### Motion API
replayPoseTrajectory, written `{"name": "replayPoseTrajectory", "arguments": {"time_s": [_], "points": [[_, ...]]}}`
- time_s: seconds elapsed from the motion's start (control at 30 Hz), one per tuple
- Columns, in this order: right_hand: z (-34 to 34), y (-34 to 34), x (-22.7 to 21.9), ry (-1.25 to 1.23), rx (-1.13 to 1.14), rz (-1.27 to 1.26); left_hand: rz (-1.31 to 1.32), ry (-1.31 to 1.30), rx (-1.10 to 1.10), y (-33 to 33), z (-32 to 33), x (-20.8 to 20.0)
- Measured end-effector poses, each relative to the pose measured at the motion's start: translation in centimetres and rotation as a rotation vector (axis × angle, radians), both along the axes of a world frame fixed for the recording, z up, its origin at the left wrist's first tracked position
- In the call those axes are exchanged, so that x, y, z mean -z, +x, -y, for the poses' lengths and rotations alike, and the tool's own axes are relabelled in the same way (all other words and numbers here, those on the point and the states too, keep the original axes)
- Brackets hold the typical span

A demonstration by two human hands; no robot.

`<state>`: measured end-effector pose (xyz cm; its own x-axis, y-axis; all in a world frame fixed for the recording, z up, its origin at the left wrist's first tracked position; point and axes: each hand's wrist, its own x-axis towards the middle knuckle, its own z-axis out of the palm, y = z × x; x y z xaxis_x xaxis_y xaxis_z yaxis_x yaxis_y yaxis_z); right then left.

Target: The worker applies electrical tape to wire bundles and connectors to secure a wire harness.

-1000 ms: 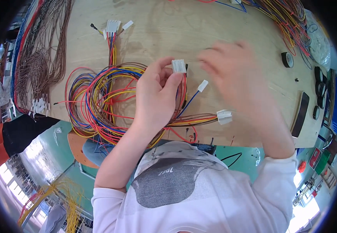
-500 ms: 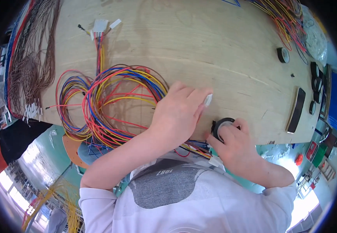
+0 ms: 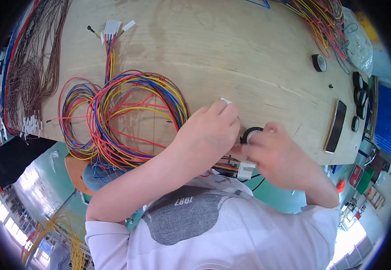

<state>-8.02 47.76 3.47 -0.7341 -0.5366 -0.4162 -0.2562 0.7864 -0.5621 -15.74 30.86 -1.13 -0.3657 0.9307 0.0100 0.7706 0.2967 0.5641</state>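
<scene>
My left hand [image 3: 211, 128] is closed, knuckles up, with the end of a small white connector [image 3: 226, 101] poking out past its fingers. Close against it on the right, my right hand [image 3: 278, 155] is closed round a roll of black tape [image 3: 250, 133]; its fingers are smeared by motion, and they hide much of the roll. Left of both hands lies a coiled wire harness [image 3: 134, 76] in red, yellow, blue and brown. Its far end carries a wide white connector [image 3: 112, 27]. Another white connector [image 3: 246, 170] hangs at the table's near edge, below my right hand.
Brown wires [image 3: 33, 76] hang in bundles over the left side of the table [image 3: 231, 54]. More coloured wires [image 3: 319, 24] and a clear plastic bag [image 3: 357, 42] lie far right. Several tape rolls [image 3: 359, 96] and a dark phone-like slab [image 3: 336, 126] line the right edge.
My right hand has moved away from me with the tape roll, its fingers drawing nearer my left hand. My left hand has turned, so the white connector points farther from me. The view has shifted slightly.
</scene>
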Motion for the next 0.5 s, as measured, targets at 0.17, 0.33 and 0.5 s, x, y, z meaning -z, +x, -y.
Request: {"name": "replayPoseTrajectory", "arguments": {"time_s": [0.17,0.33,0.5], "points": [[-2.6,-1.7,-0.1,-0.374,0.440,0.075,0.170,0.121,-0.238,1.0,0.4,-0.4],[-1.7,-1.1,0.6,-0.550,0.626,0.174,0.960,0.298,-0.588,0.8,1.0,0.4],[-1.1,-1.8,1.3,-0.546,0.482,0.015,1.087,0.440,-0.588,1.4,0.6,0.7]]}}
